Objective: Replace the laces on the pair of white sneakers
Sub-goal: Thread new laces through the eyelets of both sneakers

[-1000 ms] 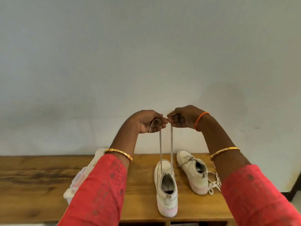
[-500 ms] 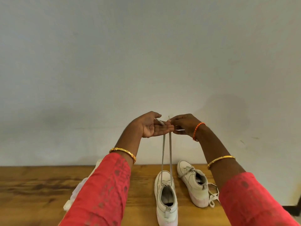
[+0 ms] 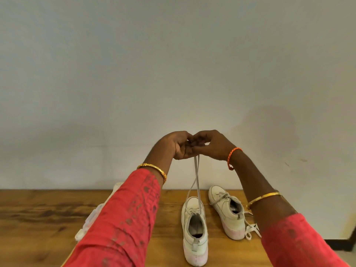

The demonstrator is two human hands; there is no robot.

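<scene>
Two white sneakers stand on the wooden table (image 3: 38, 212). The near sneaker (image 3: 195, 234) points away from me, and a grey lace (image 3: 196, 176) rises from its front eyelets in two strands that cross on the way up. My left hand (image 3: 173, 146) and my right hand (image 3: 211, 144) meet high above the shoe, fingers curled together over the lace ends. The other sneaker (image 3: 227, 211) stands to the right, laced, with loose white laces (image 3: 250, 229) lying by its heel.
A white plastic container (image 3: 90, 222) shows partly behind my left sleeve on the table. A plain pale wall rises behind the table. The table's right edge ends near the second sneaker, with floor and a dark skirting beyond.
My hands have closed in until the fingers overlap, and the two lace strands, parallel before, now cross. The camera has tilted a little, so the table sits lower in view.
</scene>
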